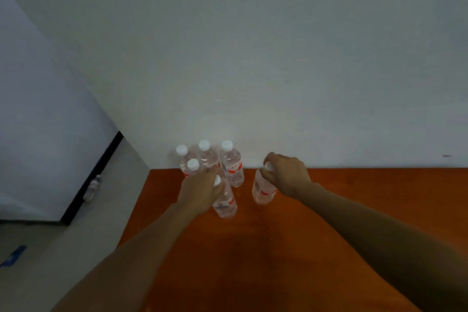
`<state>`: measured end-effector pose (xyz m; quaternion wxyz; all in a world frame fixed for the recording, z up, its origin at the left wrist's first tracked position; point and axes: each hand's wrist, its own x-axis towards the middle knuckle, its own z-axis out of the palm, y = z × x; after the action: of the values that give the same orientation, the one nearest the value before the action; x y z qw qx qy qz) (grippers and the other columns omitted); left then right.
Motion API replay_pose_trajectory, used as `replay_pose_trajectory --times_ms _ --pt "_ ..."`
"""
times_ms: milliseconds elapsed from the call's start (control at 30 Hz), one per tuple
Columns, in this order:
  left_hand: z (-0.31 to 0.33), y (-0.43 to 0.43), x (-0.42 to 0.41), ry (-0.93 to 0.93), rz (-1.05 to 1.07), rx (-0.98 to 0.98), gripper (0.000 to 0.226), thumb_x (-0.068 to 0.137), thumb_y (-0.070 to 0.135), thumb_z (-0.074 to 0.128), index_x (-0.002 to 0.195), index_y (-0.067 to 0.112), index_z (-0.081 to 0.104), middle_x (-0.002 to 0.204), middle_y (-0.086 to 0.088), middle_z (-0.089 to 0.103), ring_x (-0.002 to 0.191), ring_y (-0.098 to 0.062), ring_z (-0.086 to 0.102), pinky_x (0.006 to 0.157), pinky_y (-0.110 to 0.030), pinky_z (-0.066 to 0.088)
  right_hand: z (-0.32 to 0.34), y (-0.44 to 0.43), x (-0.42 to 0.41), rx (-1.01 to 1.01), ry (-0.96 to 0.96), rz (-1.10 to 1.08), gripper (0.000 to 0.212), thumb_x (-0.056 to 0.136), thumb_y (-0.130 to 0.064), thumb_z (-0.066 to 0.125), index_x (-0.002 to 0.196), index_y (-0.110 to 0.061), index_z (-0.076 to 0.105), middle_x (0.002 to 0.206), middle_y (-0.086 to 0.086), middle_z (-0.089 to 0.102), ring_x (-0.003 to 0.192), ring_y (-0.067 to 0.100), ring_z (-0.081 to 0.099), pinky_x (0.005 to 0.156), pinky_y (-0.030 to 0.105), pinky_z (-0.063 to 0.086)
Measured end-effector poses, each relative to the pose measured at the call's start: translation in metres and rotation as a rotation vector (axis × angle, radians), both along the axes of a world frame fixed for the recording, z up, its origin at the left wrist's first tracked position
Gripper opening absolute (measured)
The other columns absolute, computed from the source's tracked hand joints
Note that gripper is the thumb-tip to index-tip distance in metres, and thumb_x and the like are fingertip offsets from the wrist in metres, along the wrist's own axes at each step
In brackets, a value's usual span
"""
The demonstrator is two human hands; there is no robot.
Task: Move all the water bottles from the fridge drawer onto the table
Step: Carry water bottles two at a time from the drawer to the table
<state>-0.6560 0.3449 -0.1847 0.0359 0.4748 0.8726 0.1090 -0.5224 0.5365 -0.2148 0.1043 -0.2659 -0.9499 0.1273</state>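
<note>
Head view: left hand [202,191] with fingers wrapped round the cap of a bottle [225,204], right hand [287,175] likewise round a second bottle [263,190], both just in front of four bottles [231,167] at the wall. Best to lower both straight down onto the tabletop [253,261], bases flat and clear of the four. Better to loosen only once each stands steady.

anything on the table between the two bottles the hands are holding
Nothing: in the head view only bare table shows between the left-hand bottle and the right-hand bottle.
</note>
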Motion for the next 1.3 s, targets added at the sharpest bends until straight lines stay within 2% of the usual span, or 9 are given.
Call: replay_pose_trajectory --times_ms 100,267,533,667,833,967,1100,1300 --pt "-0.010 0.017 -0.019 0.025 -0.027 -0.025 0.023 0.097 0.035 0.048 0.114 0.020 0.051 0.112 -0.001 0.062 0.091 -0.019 0.062 0.065 -0.027 0.038 -0.009 0.011 -0.027 -0.041 -0.031 0.003 0.038 0.094 -0.049 0.050 0.120 -0.022 0.055 0.115 0.004 0.066 0.096 0.023 0.063 0.073 0.030 0.047" --pt "-0.027 0.039 -0.044 0.035 -0.046 -0.064 0.024 0.097 0.036 0.045 0.116 0.021 0.049 0.115 -0.003 0.059 0.086 -0.022 0.062 0.067 -0.034 0.051 -0.015 0.026 -0.054 -0.070 -0.043 0.021 0.038 0.095 -0.046 0.052 0.123 -0.020 0.054 0.115 0.006 0.063 0.098 0.025 0.061 0.078 0.034 0.048" --pt "-0.035 0.047 -0.054 -0.069 -0.056 -0.016 0.028 0.092 0.035 0.055 0.116 0.023 0.048 0.114 0.000 0.062 0.090 -0.020 0.062 0.071 -0.037 0.053 -0.017 0.025 -0.081 -0.086 -0.042 0.111 0.041 0.094 -0.047 0.052 0.125 -0.019 0.052 0.112 0.007 0.059 0.092 0.026 0.060 0.071 0.029 0.038" --pt "-0.029 0.038 -0.055 -0.155 -0.055 0.029 0.027 0.090 0.032 0.059 0.114 0.024 0.050 0.113 0.002 0.063 0.092 -0.018 0.062 0.075 -0.038 0.054 -0.018 0.019 -0.089 -0.109 -0.050 0.097 0.040 0.094 -0.048 0.052 0.121 -0.020 0.053 0.107 0.007 0.059 0.089 0.025 0.059 0.071 0.030 0.042" --pt "-0.016 0.020 -0.052 -0.134 -0.037 0.089 0.030 0.094 0.030 0.054 0.121 0.019 0.052 0.121 -0.001 0.063 0.101 -0.019 0.063 0.078 -0.032 0.051 -0.015 0.004 -0.092 -0.210 -0.062 0.057 0.035 0.092 -0.042 0.058 0.118 -0.019 0.053 0.107 0.008 0.056 0.091 0.027 0.057 0.072 0.031 0.040" --pt "0.000 0.001 -0.043 -0.084 -0.054 0.105 0.032 0.096 0.030 0.052 0.125 0.017 0.051 0.116 -0.003 0.063 0.098 -0.020 0.063 0.070 -0.027 0.043 -0.006 -0.006 -0.076 -0.241 -0.083 -0.014 0.043 0.091 -0.034 0.062 0.129 -0.018 0.049 0.115 0.010 0.057 0.098 0.025 0.058 0.081 0.034 0.046" --pt "0.013 -0.021 -0.030 -0.078 -0.086 0.096 0.027 0.095 0.029 0.053 0.119 0.018 0.056 0.106 -0.003 0.066 0.081 -0.014 0.059 0.065 -0.024 0.040 0.013 -0.025 -0.040 -0.207 -0.110 -0.103 0.051 0.091 -0.036 0.062 0.137 -0.020 0.044 0.125 0.007 0.057 0.105 0.025 0.060 0.087 0.037 0.051" --pt "0.021 -0.036 0.023 -0.062 -0.302 0.063 0.018 0.093 0.027 0.056 0.107 0.018 0.061 0.096 0.002 0.065 0.074 -0.010 0.053 0.058 -0.022 0.034 0.035 -0.071 0.057 -0.101 -0.199 -0.239 0.048 0.094 -0.037 0.057 0.137 -0.018 0.046 0.133 0.008 0.052 0.110 0.029 0.057 0.088 0.042 0.050"
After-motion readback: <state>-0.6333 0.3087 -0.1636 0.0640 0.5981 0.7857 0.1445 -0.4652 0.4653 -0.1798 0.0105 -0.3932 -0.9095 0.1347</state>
